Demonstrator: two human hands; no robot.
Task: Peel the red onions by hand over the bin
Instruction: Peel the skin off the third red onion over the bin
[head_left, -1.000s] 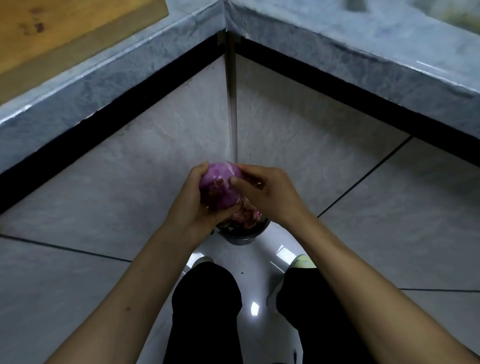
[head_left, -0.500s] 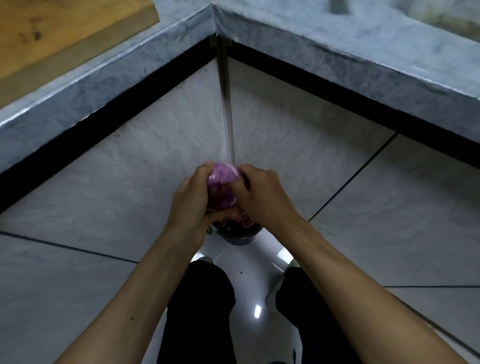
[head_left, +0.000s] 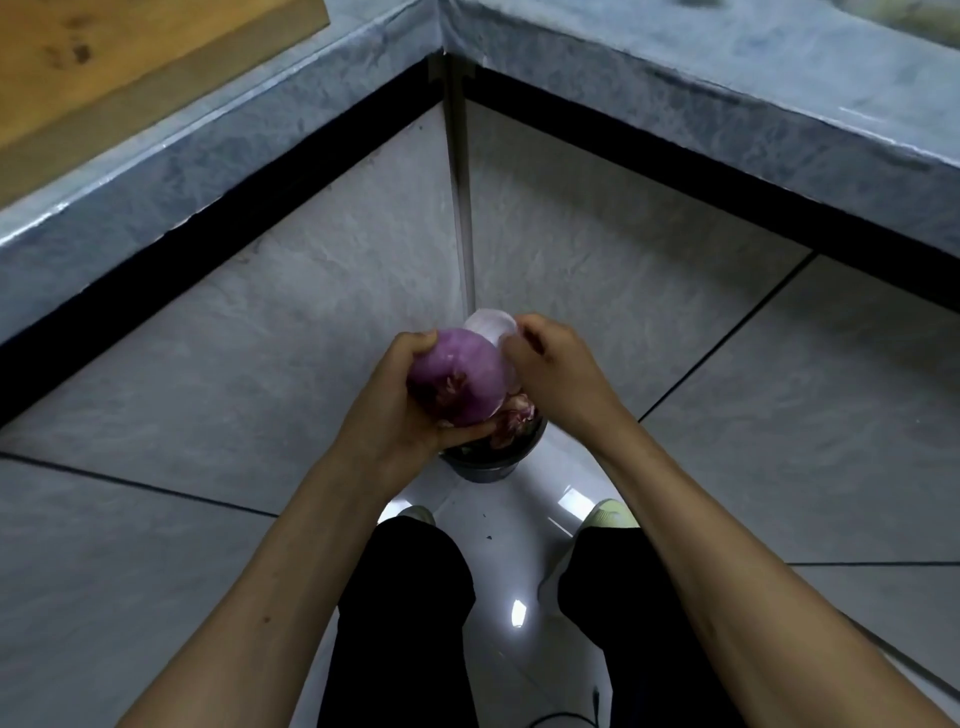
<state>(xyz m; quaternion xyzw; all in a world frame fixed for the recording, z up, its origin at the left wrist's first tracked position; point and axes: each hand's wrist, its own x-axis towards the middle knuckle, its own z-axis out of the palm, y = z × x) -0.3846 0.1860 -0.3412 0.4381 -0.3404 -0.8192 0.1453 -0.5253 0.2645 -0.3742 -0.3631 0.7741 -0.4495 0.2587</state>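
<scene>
skin now lifted; left hand grips onion.

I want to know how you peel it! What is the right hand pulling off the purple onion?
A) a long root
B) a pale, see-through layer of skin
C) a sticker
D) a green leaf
B: the right hand pinches a pale, thin layer lifted away from the top of the red onion, which the left hand holds over the bin.
</scene>
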